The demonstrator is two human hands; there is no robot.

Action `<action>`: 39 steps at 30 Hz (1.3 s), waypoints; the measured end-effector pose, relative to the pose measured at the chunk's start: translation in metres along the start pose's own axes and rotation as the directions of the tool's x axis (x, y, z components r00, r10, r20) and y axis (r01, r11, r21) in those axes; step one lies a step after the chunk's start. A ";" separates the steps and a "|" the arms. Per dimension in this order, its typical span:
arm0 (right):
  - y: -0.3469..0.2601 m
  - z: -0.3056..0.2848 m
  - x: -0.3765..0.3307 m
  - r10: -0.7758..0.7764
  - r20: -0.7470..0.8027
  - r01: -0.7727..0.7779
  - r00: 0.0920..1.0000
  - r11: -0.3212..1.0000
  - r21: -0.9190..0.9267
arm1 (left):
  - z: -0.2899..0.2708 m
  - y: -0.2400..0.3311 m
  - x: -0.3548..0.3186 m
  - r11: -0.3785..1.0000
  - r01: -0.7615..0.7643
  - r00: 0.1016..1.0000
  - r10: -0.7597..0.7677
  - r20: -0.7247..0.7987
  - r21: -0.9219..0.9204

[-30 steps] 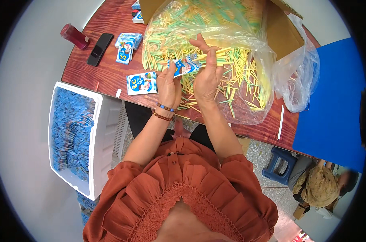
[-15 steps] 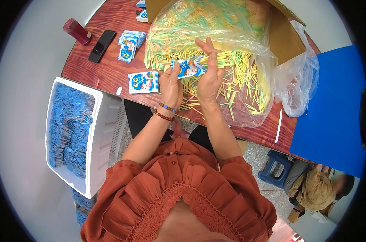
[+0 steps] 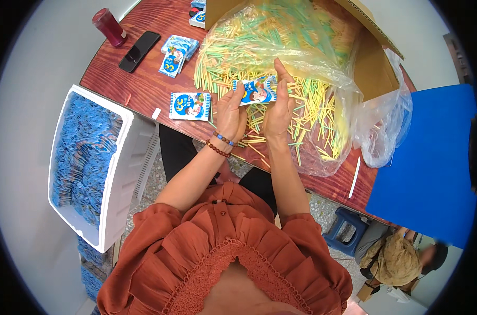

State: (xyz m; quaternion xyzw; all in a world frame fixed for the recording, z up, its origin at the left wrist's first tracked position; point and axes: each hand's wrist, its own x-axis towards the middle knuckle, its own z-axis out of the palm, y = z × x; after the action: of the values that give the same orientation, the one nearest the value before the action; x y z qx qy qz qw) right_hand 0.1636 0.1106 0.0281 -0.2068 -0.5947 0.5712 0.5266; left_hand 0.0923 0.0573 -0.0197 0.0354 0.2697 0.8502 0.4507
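Above the pile of sticks I hold a small blue-and-white packet (image 3: pixel 258 90), printed side up. My left hand (image 3: pixel 230 115) grips its left end with the thumb on top; the other fingers lie hidden beneath. At the packet's right end my right hand (image 3: pixel 279 113) is closed, one finger extended away from me. Whether the packet's right end is open, I cannot tell. Thin yellow and green sticks (image 3: pixel 317 123) lie under and beyond both hands, spilling from a large clear plastic bag (image 3: pixel 301 58). Left of my left hand, another such packet (image 3: pixel 190 106) lies flat on the table.
On the red wood-grain table (image 3: pixel 144 86) are more packets (image 3: pixel 174 59), a black phone (image 3: pixel 139 51) and a red-filled jar (image 3: pixel 110 27). A white foam box (image 3: pixel 124 157) of blue packets stands left. A cardboard box (image 3: pixel 377 68) and blue board (image 3: pixel 422 163) are right; a person (image 3: pixel 398 257) is lower right.
The view has shifted a little. Yellow sticks that showed beside my right hand at the packet's end are no longer seen there. Both hands stay at the packet.
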 end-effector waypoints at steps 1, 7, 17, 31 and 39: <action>0.000 0.000 0.001 0.047 0.027 -0.046 0.999 0.999 -0.003 | 0.000 -0.001 0.001 1.000 -0.005 1.000 0.004 0.011 0.004; -0.004 0.002 0.005 0.162 0.151 -0.139 0.975 0.978 -0.153 | -0.010 0.000 0.007 0.998 0.035 0.998 -0.033 0.049 -0.047; -0.005 -0.019 0.010 0.177 0.175 -0.147 0.969 0.974 -0.172 | -0.012 -0.007 0.010 0.967 0.167 0.986 -0.158 0.060 -0.194; -0.013 -0.015 0.026 0.007 0.436 0.287 0.900 0.743 -0.605 | -0.027 0.016 0.020 0.968 0.139 0.973 -0.095 0.208 -0.210; -0.022 0.005 0.052 0.200 0.414 0.122 0.888 0.766 -0.631 | -0.045 0.036 0.025 0.980 0.114 0.980 -0.083 0.183 -0.164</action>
State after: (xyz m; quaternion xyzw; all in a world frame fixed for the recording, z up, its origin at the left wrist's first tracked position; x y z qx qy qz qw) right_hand 0.1488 0.1466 0.0692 -0.2460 -0.8556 0.3767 0.2560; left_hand 0.0368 0.0412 -0.0451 0.0573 0.1555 0.8405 0.5158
